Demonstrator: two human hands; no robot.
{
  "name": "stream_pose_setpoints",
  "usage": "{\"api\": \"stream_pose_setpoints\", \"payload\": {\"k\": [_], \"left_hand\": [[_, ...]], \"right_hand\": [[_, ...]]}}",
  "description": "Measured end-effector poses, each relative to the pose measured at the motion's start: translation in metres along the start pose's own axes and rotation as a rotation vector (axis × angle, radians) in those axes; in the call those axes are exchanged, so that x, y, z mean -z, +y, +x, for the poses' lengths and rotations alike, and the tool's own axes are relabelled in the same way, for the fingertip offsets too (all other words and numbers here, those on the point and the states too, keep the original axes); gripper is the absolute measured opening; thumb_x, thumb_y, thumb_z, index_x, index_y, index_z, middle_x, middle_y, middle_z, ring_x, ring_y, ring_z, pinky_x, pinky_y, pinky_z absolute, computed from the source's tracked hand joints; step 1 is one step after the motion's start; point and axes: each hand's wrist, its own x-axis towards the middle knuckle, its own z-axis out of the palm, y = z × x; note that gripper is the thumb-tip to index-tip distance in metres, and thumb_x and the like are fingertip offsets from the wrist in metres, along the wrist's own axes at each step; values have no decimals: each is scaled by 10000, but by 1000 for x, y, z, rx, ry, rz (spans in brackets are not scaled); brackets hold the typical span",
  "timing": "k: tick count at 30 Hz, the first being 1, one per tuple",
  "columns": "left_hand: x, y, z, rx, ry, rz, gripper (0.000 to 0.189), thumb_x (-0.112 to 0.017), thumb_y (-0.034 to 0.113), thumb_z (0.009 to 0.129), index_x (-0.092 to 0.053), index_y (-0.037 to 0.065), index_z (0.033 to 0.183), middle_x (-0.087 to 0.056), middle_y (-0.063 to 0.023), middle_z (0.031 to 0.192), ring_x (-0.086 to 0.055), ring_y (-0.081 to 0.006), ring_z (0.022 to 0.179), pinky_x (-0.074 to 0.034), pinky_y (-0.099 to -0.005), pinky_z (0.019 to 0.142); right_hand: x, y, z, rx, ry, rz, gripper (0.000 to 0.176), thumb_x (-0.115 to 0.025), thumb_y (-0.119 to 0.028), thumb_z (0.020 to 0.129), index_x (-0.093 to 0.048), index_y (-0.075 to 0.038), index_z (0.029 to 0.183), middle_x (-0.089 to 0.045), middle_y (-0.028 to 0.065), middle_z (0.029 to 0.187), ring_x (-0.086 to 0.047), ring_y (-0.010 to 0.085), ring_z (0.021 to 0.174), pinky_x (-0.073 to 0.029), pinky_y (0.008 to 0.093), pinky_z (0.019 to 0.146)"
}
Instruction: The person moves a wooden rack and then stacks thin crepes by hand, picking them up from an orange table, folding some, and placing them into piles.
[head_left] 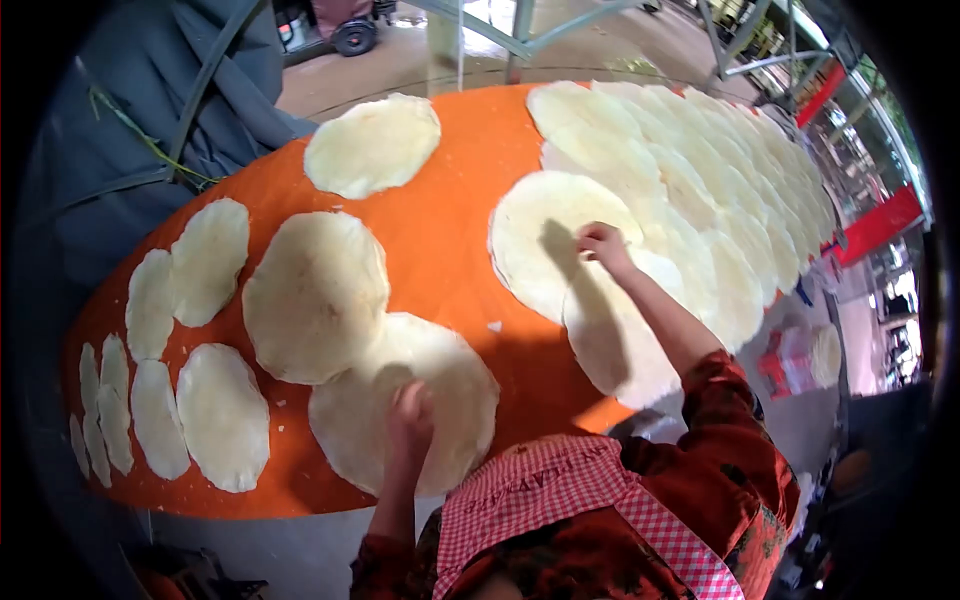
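Observation:
My left hand (412, 412) is closed over a large pale round dough sheet (455, 365) at the near edge of the orange cloth. Its curled fingers hide whatever they may hold. A second big dough sheet (315, 295) overlaps that one on the left. Farther right, my right hand (603, 243) is in a pinch above another round sheet (540, 215), and its shadow falls on the sheet's surface. Nothing shows between those fingertips. A smaller sheet (615, 340) lies beneath my right forearm, partly covered by it.
Overlapping sheets (690, 170) cover the right end of the orange cloth (465, 160). One sheet (373, 146) lies at the far edge, and several smaller-looking ones (223, 415) lie at the left. Dark blue fabric (130, 130) hangs behind, beside metal bars (525, 35).

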Motion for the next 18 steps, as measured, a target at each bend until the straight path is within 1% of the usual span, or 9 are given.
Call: {"api": "stream_pose_setpoints", "payload": {"k": [1,2,4,6,9,11,15,17,18], "left_hand": [[-15,5,33,-47,-7,-36,205,-605,94,793,-589,3,976,-597,-183,977,-558,-370,935,-467,-401,820],[-30,7,63,-92,-20,-71,222,-622,108,782,-586,1,974,-586,-187,991,-537,-382,964,-454,-402,846],[-55,6,118,-24,-234,184,344,-679,161,756,-555,21,1044,-547,-174,1053,-502,-351,1039,-438,-423,879],[-78,-7,149,66,-358,368,459,-734,205,700,-523,54,1079,-525,-152,1049,-497,-336,1039,-439,-442,856],[-94,-19,179,246,-523,481,626,-796,253,628,-476,95,1142,-484,-131,1080,-483,-326,1055,-437,-473,838],[-96,-22,184,326,-615,480,698,-821,281,603,-451,117,1172,-452,-123,1102,-475,-313,1062,-436,-496,837],[-99,-23,197,366,-673,487,682,-820,272,606,-455,119,1162,-454,-120,1086,-474,-315,1055,-444,-492,838],[-99,-24,197,364,-684,482,682,-822,265,602,-456,122,1160,-456,-119,1075,-474,-317,1048,-451,-490,826],[-99,-27,198,352,-662,496,687,-824,261,597,-456,122,1160,-458,-117,1073,-476,-320,1045,-456,-490,818]], "right_hand": [[-33,-21,24,-47,-135,88,62,-586,-110,834,-606,-51,831,-620,39,750,-612,121,694,-508,259,622],[-62,-28,59,-125,-327,137,103,-573,-125,862,-592,-27,885,-624,63,801,-620,149,711,-515,263,649],[-131,-59,99,-245,-282,322,162,-575,-143,873,-573,-8,962,-621,81,868,-609,164,722,-510,271,658],[-192,-51,167,-348,-318,533,120,-598,-96,847,-601,4,913,-630,91,789,-591,155,615,-488,285,533],[-260,-73,213,-375,-213,465,273,-612,-170,850,-552,7,1049,-610,117,969,-608,189,835,-513,314,700],[-291,-82,236,-344,-111,623,304,-629,-146,825,-538,5,1073,-592,129,1014,-602,223,879,-515,341,707],[-342,-64,313,-376,-12,869,389,-626,-37,754,-505,15,1121,-564,134,1068,-582,275,922,-512,361,715],[-333,-88,320,-141,-49,922,458,-567,47,713,-474,23,1161,-568,130,1070,-580,287,931,-510,339,759],[-329,-111,327,52,14,808,455,-555,59,696,-487,26,1144,-574,128,1056,-580,274,937,-510,335,751]]}}
